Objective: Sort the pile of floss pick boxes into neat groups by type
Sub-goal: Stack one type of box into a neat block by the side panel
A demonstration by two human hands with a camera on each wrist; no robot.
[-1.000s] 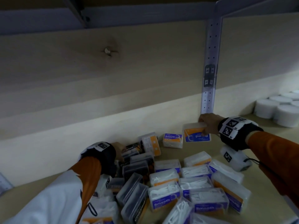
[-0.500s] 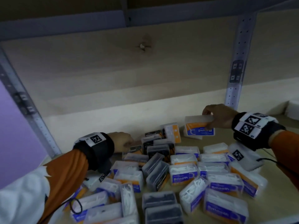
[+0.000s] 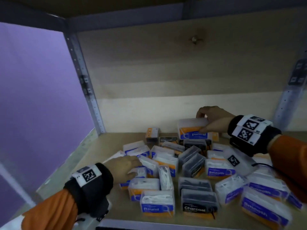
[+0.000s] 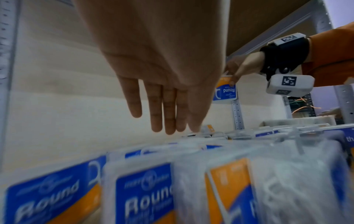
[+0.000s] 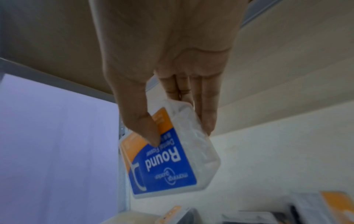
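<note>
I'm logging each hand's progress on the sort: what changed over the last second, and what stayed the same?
The left hand left the Charcoal boxes at the back and now lies flat-fingered over the Round boxes at the pile's left. The right hand moved leftward off the upright post. It still pinches the same Round box; the pile looks otherwise unsorted.

Both arms wear orange sleeves point(image 3: 54, 211); the left one shows white cloth near its lower edge. Each wrist carries a black wristband point(image 3: 254, 138) topped with white plates bearing black square-pattern markers. Below the right wristband hangs a white camera pod point(image 4: 290, 85) with its own marker and a thin black cable.
</note>
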